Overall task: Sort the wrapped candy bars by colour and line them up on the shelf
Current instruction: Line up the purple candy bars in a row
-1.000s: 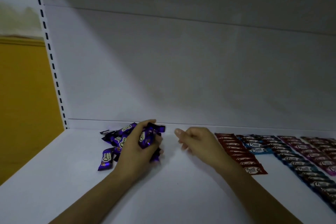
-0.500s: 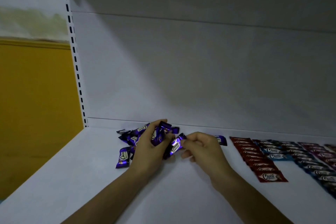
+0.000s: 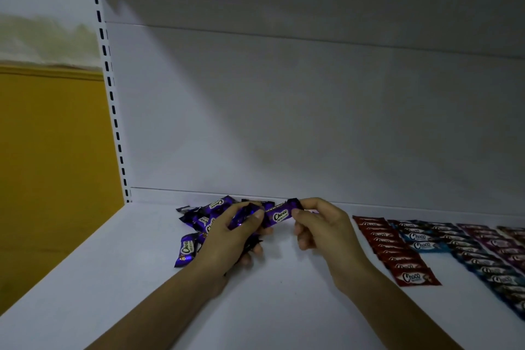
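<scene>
One purple bar [image 3: 279, 216] pinched at its end by the right hand [image 3: 321, 224], "Choco" legible; left hand [image 3: 227, 239] gripping a bunch of purple bars [image 3: 244, 214] above the shelf [image 3: 142, 278]. At 3 o'clock, red row [image 3: 395, 247], blue row [image 3: 454, 250], magenta row [image 3: 500, 244] laid out, same "Choco" mark. Beyond, at 11 o'clock, purple heap [image 3: 204, 216] left to line up

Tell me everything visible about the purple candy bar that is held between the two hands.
The purple candy bar has a shiny foil-like wrapper with a white "Choco" logo facing the camera. It is held above the white shelf, tilted, right end higher. The right hand pinches that end; its left end meets the bunch of purple bars in the left hand.
</scene>
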`<state>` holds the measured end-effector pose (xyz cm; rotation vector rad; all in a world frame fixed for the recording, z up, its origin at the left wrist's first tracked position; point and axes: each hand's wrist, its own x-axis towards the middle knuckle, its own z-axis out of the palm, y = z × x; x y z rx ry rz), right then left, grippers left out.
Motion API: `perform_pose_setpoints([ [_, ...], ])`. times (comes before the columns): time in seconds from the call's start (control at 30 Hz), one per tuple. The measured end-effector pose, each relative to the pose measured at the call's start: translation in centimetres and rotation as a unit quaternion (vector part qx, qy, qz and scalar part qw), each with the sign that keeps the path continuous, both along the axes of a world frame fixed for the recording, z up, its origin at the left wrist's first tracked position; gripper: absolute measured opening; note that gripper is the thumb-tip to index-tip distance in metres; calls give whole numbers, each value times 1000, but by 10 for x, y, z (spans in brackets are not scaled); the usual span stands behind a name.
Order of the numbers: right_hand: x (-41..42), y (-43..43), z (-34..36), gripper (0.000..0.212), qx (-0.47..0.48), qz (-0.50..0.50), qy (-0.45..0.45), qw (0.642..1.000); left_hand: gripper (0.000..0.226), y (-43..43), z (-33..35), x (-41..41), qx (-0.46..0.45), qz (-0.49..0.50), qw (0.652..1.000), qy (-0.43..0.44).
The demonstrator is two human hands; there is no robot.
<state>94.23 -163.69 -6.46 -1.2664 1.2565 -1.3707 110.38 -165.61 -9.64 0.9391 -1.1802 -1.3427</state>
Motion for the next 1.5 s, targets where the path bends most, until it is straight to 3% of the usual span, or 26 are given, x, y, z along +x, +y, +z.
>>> perform_pose_setpoints([
  [0.1,1,1,4,11,14,29,-43,999,22,0,1,1,2,-4,1000,17],
  [0.2,0,0,1,7,3,12,-5,1000,21,0,2,1,-1,-8,1000,20],
  [0.37,-2,-2,-2,18,-28,16,32,999,20,2,1,0,-40,1,999,11],
  [0.57,-7,-8,-5,17,-71,51,147,985,22,3,1,-2,-119,60,984,-116],
  [0.63,-28,-17,-2,18,-83,-23,185,979,22,3,0,-3,-123,53,982,-132],
  [0.73,-75,-27,0,13,-54,-182,333,924,25,4,-2,-4,-139,43,977,-153],
  [0.83,-93,-30,-13,15,-16,-173,382,908,27,5,-3,-6,-155,41,972,-173],
  [0.97,-83,-43,-27,12,-20,-190,527,828,28,5,-4,-5,-164,42,966,-194],
  [1.13,-78,-53,-32,18,-39,-210,604,768,30,2,-5,-3,-157,51,969,-182],
  [1.2,-79,-54,-34,22,-41,-203,615,761,29,1,-5,-4,-158,50,968,-190],
  [1.33,-84,-52,-37,28,-43,-186,592,783,29,1,-4,-4,-159,45,966,-200],
  [1.5,-84,-51,-39,30,-18,-176,619,765,28,2,-4,-3,-161,50,966,-198],
])
